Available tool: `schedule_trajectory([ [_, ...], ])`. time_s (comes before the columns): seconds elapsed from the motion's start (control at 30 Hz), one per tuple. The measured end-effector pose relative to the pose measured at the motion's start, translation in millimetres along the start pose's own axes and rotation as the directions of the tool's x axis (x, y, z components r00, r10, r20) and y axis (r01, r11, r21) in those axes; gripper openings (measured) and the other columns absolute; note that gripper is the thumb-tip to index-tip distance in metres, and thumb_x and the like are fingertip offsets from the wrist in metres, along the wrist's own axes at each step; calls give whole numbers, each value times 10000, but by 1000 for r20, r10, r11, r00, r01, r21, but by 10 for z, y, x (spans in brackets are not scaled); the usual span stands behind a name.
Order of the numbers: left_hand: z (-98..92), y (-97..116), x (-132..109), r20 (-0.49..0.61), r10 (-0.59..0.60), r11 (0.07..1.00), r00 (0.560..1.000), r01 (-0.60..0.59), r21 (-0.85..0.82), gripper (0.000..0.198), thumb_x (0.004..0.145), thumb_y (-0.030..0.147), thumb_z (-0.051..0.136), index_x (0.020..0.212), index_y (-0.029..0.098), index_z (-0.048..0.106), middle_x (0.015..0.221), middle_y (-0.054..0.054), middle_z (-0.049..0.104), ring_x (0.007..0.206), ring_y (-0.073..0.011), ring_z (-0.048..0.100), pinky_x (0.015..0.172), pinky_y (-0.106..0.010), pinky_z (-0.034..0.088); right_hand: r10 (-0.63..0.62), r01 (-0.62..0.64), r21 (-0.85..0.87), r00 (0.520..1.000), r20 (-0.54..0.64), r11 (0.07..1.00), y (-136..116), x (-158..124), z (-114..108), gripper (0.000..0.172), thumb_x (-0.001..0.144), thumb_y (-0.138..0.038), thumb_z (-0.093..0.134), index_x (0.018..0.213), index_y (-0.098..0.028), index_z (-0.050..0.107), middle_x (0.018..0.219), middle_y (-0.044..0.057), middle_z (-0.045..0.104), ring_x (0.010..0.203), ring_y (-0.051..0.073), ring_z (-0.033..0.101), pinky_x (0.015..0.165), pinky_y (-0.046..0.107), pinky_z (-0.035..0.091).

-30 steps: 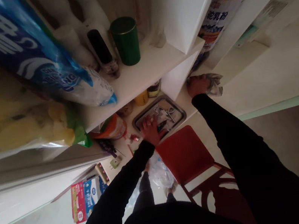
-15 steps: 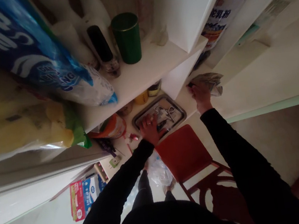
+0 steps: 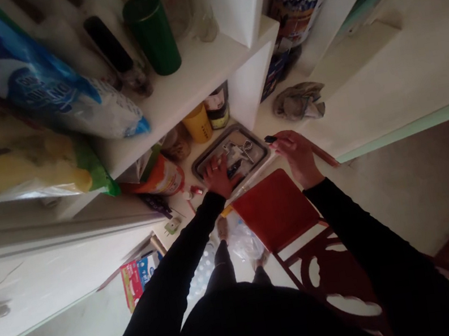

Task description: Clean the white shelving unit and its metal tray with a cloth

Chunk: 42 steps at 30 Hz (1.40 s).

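Observation:
A grey rectangular tray (image 3: 258,161) lies on the lower shelf surface, holding a pale beaded chain (image 3: 249,151) and a dark slim item (image 3: 234,168). My left hand (image 3: 217,178) rests over the tray's near left part, fingers spread, with a ring on one finger. Beside the tray's right end, my right hand (image 3: 299,156) is raised and pinches a small black object (image 3: 270,139) whose kind I cannot make out. Beyond that hand sits a crumpled brownish bag or cloth (image 3: 298,103).
A yellow cup (image 3: 199,124) and a dark-lidded jar (image 3: 218,109) stand behind the tray. On the upper shelf are a green cup (image 3: 153,35) and a blue package (image 3: 41,78). A red chair (image 3: 276,205) stands close in front of me.
My right hand has drawn back from the crumpled bag or cloth toward me, with the small black object now showing in its fingers. The left hand stays at the tray. The view has shifted.

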<state>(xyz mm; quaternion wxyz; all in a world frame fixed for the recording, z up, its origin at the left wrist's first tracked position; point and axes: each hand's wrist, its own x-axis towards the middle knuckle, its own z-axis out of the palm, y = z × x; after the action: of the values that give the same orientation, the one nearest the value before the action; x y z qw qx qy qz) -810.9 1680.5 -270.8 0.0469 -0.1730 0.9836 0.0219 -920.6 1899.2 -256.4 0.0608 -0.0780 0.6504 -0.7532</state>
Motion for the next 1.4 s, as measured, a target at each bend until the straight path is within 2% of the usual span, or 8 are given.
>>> schedule_trajectory([
  [0.17, 7, 1, 1, -1, -5, 1000, 1000, 5, 1, 943, 1098, 713, 593, 1861, 223, 330, 1908, -186, 344, 1710, -442, 389, 1403, -604, 351, -162, 164, -21, 983, 82, 986, -90, -183, 53, 374, 853, -562, 913, 1030, -299, 714, 1140, 40, 843, 1176, 275, 796, 1138, 490, 633],
  [0.43, 87, -11, 25, 6, 1, 1000, 1000, 0, -19, 928, 1111, 720, 540, 1868, 235, 309, 1927, -162, 309, 1740, -436, 333, 1421, -619, 309, -192, 198, -31, 971, 146, 980, -144, -300, 147, 366, 900, -546, 911, 1095, -301, 720, 1214, 54, 852, 1178, 284, 807, 1123, 495, 646],
  [0.63, 70, 9, 17, 15, -2, 999, 1000, 3, -38, 922, 1112, 689, 569, 1866, 224, 315, 1919, -174, 320, 1743, -434, 336, 1437, -611, 282, -175, 183, -71, 978, 111, 981, -61, -253, 158, 427, 862, -633, 904, 1021, -294, 701, 1199, 66, 847, 1192, 299, 803, 1122, 513, 635],
  [0.83, -55, 54, -28, 34, -7, 998, 999, 9, -68, 966, 1073, 723, 637, 1858, 243, 343, 1915, -165, 333, 1739, -446, 333, 1432, -632, 290, -223, 233, -151, 972, 79, 961, -82, -299, 142, 336, 871, -437, 876, 1115, -277, 711, 1227, 78, 845, 1047, 246, 792, 1023, 464, 643],
  [1.0, -45, 51, -30, 31, -2, 997, 1000, 4, -78, 982, 1060, 715, 669, 1857, 242, 343, 1911, -165, 339, 1745, -452, 315, 1441, -633, 270, -201, 211, -276, 978, 64, 938, 167, -162, 82, 292, 873, -434, 785, 1095, -258, 719, 1157, 76, 835, 1044, 249, 781, 1001, 463, 628],
  [1.17, -24, 43, -23, 36, 0, 996, 999, 3, -85, 984, 1061, 706, 673, 1858, 236, 338, 1914, -168, 333, 1739, -454, 324, 1436, -637, 275, -124, 75, -441, 989, -84, 894, 522, 67, 59, 293, 846, -520, 720, 967, -254, 714, 993, 74, 805, 987, 283, 756, 958, 478, 617],
  [1.3, -32, 47, -24, 30, -1, 996, 1000, 4, -92, 977, 1066, 714, 668, 1856, 242, 340, 1912, -164, 340, 1738, -446, 328, 1437, -636, 275, -128, 101, -511, 992, -17, 853, 644, 182, 85, 196, 882, -442, 708, 973, -271, 734, 959, 57, 811, 946, 270, 751, 964, 444, 626],
  [1.4, -27, 52, -26, 26, -7, 995, 1000, 9, -95, 976, 1064, 709, 675, 1855, 244, 344, 1910, -168, 340, 1735, -448, 332, 1437, -636, 277, -145, 145, -631, 988, 52, 762, 687, 240, 87, 207, 899, -407, 697, 1030, -273, 783, 982, 73, 840, 926, 290, 734, 941, 456, 631],
])
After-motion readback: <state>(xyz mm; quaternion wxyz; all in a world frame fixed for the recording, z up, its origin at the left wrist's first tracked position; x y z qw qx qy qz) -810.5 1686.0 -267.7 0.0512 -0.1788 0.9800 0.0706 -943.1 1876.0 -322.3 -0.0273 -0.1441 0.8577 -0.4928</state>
